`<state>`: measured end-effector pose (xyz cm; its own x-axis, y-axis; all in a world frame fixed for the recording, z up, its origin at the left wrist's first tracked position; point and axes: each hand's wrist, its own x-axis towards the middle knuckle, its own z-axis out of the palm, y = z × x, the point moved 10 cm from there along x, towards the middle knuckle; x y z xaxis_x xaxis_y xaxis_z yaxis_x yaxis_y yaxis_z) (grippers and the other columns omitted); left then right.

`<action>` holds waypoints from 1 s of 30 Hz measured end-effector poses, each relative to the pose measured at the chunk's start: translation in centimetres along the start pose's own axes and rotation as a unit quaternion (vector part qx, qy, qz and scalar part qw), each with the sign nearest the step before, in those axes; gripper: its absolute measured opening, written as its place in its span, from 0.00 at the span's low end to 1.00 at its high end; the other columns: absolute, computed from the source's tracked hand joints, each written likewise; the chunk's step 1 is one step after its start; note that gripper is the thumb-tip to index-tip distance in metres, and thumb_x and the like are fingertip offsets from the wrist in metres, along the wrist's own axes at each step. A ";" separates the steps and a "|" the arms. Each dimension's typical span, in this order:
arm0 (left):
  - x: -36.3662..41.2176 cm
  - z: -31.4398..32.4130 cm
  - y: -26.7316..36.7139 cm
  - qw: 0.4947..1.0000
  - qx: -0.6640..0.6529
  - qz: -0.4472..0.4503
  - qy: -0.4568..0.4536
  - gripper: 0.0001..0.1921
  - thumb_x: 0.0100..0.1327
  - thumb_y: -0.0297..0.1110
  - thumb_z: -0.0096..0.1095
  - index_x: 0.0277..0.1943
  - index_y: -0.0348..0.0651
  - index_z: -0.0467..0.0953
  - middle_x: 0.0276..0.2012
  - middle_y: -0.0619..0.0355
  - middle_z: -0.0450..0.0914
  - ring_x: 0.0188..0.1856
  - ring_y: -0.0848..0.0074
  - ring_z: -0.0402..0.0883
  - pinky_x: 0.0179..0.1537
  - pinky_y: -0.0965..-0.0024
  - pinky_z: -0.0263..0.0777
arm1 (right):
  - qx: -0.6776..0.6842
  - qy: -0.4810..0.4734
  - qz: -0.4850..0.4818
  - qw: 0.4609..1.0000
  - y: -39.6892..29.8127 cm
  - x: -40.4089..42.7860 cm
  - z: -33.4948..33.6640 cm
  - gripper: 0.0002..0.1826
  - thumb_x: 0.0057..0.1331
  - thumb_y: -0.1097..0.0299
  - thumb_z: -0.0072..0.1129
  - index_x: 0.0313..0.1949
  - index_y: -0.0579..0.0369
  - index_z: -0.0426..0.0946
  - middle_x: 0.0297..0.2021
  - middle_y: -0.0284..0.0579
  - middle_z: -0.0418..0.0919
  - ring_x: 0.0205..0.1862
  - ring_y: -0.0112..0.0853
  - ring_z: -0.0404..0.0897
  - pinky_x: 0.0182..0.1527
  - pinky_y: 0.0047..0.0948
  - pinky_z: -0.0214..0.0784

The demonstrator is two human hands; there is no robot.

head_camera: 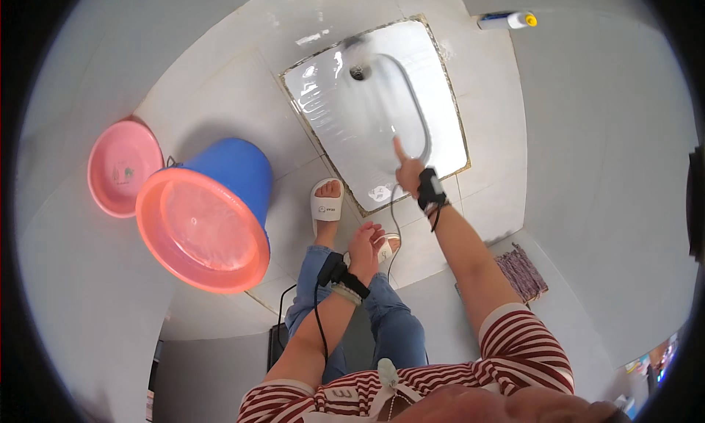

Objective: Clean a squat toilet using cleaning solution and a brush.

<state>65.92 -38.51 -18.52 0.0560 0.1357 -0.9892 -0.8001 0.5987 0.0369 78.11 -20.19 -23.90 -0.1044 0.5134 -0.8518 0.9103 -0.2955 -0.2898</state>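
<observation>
A white ceramic squat toilet (449, 125) is set into the tiled floor ahead of me. Over its near right part, my right hand (408, 172) points with the index finger extended and the other fingers curled; nothing shows in it. Below the toilet's near edge, my left hand (366, 249) hangs above my feet, palm partly up, with loosely bent fingers and nothing visible in it. The drain hole (359, 72) lies at the toilet's far end, beside a blurred dark patch. Both wrists wear black straps with devices; thin cables run near them.
At the left, an orange-pink basin (146, 224) sits on a blue bucket (237, 153), beside a pink basin (124, 169). A white bottle with a yellow cap (509, 20) stands by the right wall. A purplish mop head or textile (520, 274) is behind my right arm.
</observation>
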 end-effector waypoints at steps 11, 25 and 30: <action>-0.1 -3.8 3.2 0.992 0.001 0.093 0.084 0.08 0.55 0.22 0.43 0.37 0.41 0.66 0.31 0.58 0.72 0.31 0.77 0.72 0.30 0.79 0.67 | -0.079 0.033 0.044 0.995 1.1 -2.5 -7.4 0.40 0.49 0.75 0.39 0.62 0.44 0.35 0.24 0.61 0.74 0.24 0.48 0.74 0.27 0.41 0.67; -3.4 3.4 0.8 0.984 -0.171 -0.005 -0.058 0.09 0.57 0.22 0.42 0.41 0.36 0.66 0.34 0.52 0.73 0.32 0.74 0.74 0.32 0.76 0.70 | -0.026 0.094 -0.029 0.995 3.6 2.8 -3.0 0.34 0.47 0.74 0.43 0.57 0.57 0.50 0.25 0.62 0.73 0.31 0.50 0.75 0.33 0.40 0.67; -3.9 2.9 0.3 0.983 -0.168 -0.017 -0.072 0.10 0.57 0.22 0.43 0.43 0.35 0.66 0.35 0.52 0.73 0.33 0.74 0.74 0.33 0.76 0.70 | -0.128 0.009 -0.045 0.991 -1.6 5.3 -2.7 0.29 0.47 0.72 0.42 0.52 0.63 0.56 0.30 0.66 0.72 0.36 0.52 0.73 0.39 0.42 0.65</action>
<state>67.20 -36.53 -14.19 0.1518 0.2451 -0.9576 -0.9472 0.3129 -0.0700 77.18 -14.80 -26.73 -0.1852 0.5436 -0.8187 0.9694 -0.0356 -0.2429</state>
